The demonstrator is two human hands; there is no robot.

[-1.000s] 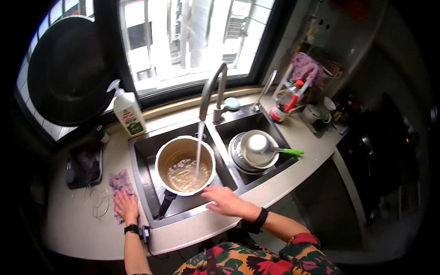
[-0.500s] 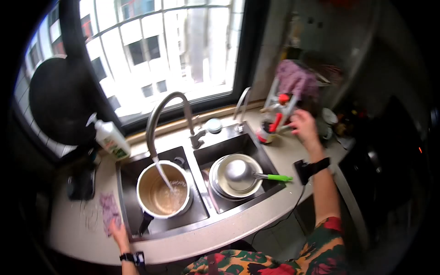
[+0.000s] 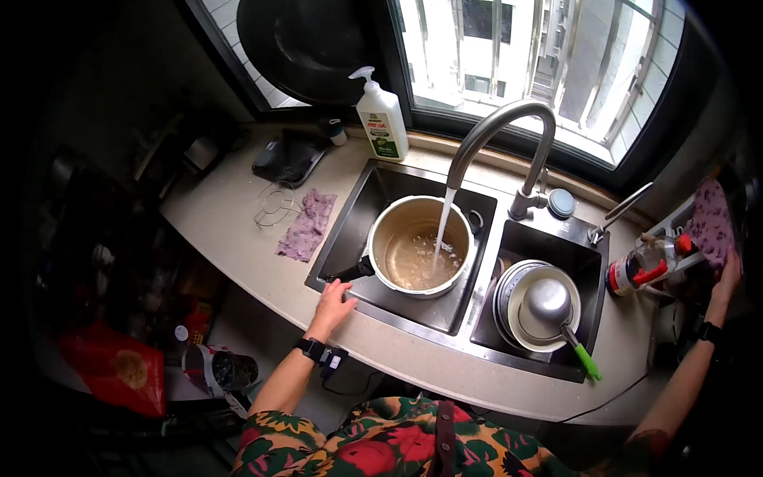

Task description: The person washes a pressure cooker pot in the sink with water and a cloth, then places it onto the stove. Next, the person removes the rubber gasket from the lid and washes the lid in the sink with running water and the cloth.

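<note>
A pressure-cooker pot [image 3: 421, 246] sits in the left sink basin, with water running from the faucet [image 3: 509, 127] into it. Cloudy, bubbly water covers its bottom. My left hand [image 3: 331, 308] is over the sink's front rim, fingers spread, just below the pot's black handle [image 3: 350, 272], holding nothing. Far right, my right hand [image 3: 725, 278] has its fingers closed at the lower edge of a purple patterned cloth [image 3: 712, 219] draped over a rack. Beside it stands a bottle with a red cap and handle [image 3: 636, 270]. Another purple cloth [image 3: 308, 225] lies flat left of the sink.
Stacked bowls [image 3: 520, 318] and a ladle with a green handle [image 3: 586, 359] occupy the right basin. A pump bottle [image 3: 383, 123], a wire rack [image 3: 276, 205] and a black kitchen scale [image 3: 290, 159] stand on the left counter. A small round container [image 3: 561, 203] is behind the faucet.
My view has swung left. My left hand has left the flat cloth and moved to the sink rim by the pot handle. My right hand has reached up to the hanging cloth.
</note>
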